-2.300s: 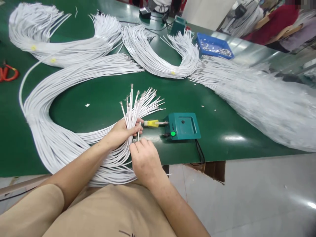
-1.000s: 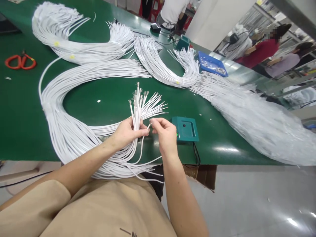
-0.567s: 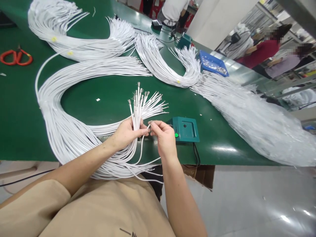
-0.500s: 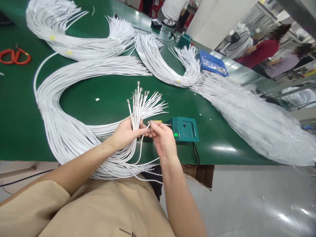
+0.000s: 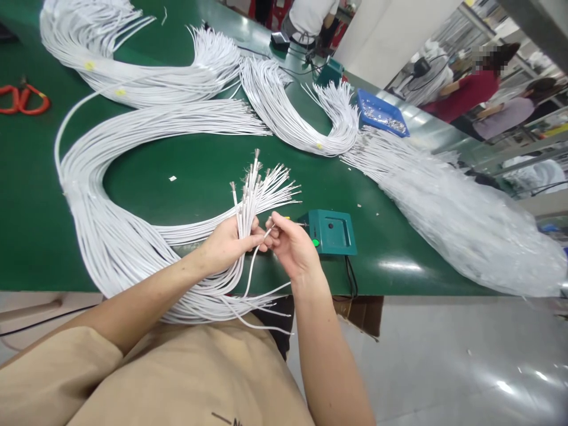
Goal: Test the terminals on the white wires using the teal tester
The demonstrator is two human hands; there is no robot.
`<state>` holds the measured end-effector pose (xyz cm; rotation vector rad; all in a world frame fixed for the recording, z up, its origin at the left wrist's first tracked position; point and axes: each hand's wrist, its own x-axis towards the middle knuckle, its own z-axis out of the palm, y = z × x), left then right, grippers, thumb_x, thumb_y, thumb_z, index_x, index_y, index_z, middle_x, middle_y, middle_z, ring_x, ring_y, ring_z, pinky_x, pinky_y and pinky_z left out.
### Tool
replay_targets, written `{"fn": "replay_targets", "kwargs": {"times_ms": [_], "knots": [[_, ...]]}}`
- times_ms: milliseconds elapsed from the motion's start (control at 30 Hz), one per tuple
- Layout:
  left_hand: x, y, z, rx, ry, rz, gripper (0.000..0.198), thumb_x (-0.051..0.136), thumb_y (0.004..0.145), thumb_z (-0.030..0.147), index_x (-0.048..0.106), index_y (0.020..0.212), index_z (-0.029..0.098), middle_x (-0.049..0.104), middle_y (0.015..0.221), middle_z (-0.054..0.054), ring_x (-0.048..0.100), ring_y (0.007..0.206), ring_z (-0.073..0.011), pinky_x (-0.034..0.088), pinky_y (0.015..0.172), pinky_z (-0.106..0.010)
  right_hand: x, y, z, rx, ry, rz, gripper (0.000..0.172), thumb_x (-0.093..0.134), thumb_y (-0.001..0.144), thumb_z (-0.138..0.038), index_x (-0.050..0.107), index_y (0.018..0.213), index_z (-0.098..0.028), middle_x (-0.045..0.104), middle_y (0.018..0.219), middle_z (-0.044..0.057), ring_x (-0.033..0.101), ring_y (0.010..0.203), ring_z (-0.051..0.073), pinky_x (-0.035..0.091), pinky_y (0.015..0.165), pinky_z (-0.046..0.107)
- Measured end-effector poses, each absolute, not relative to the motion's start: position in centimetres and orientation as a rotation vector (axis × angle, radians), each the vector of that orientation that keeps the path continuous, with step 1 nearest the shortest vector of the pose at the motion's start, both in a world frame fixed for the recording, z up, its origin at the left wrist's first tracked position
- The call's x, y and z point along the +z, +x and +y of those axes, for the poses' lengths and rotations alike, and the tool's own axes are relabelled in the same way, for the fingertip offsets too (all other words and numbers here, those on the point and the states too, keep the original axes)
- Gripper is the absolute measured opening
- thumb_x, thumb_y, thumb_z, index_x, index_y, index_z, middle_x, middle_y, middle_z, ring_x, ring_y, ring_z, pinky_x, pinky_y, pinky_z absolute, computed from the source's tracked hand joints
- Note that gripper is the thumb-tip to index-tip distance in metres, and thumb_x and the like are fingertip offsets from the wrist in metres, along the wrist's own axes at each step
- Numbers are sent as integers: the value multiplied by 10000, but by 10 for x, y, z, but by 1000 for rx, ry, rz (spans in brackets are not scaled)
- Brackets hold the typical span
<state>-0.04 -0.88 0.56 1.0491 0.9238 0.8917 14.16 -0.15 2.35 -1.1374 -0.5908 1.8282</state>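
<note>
My left hand is closed around a bunch of white wires, whose frayed bare ends fan upward above the fingers. Between the thumb and fingers of my right hand is the end of a single white wire; the fingertips of both hands nearly meet there. Just right of my right hand sits a small green machine with a green button and a thin shaft pointing at my fingers. A large curved bundle of white wires lies under and left of my forearms.
More wire bundles lie at the back of the green table. Orange-handled cutters lie far left. A blue tray of small metal parts and a plastic-wrapped wire bundle are to the right. Two people are in the background.
My right hand has turned slightly, its fingers lifting on the single wire's end. The bunch in my left hand has shifted a little. The view has moved slightly.
</note>
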Motion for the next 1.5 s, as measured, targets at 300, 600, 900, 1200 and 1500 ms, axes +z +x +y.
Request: {"fn": "replay_targets", "kwargs": {"times_ms": [300,600,900,1200,1500], "knots": [[8,-3,-9,905,1077,1015,209,684,722,225,484,740,165,605,672,19,647,657,-141,513,668,-277,19,143,-18,1726,-1141,-584,263,718,705,-379,698,840,-155,496,639,-44,404,543,65,445,608,246],[13,-4,-7,823,976,916,545,686,731,234,507,1239,150,610,748,19,621,677,-119,471,606,-226,19,138,-24,988,-1509,-1292,145,567,834,-293,647,800,-176,639,760,26,575,722,149,454,730,300],[0,-1,4,727,796,791,489,722,682,174,596,1152,128,613,757,1,602,646,-99,460,605,-216,5,161,-23,-7,-1488,-2293,269,391,927,-218,599,761,-178,579,787,93,477,787,215,383,761,336],[-3,12,12,781,914,1076,471,734,658,215,563,1089,132,627,748,8,665,641,-147,519,611,-267,21,201,14,146,-1620,-2449,99,516,852,-145,605,879,-181,663,834,66,533,831,217,346,859,368],[-14,17,16,769,1074,1261,419,678,714,248,577,1110,160,650,783,-7,695,687,-174,518,608,-262,19,205,27,214,-1560,-2460,131,518,799,-90,581,739,-188,617,715,43,475,807,213,322,734,340]]}}
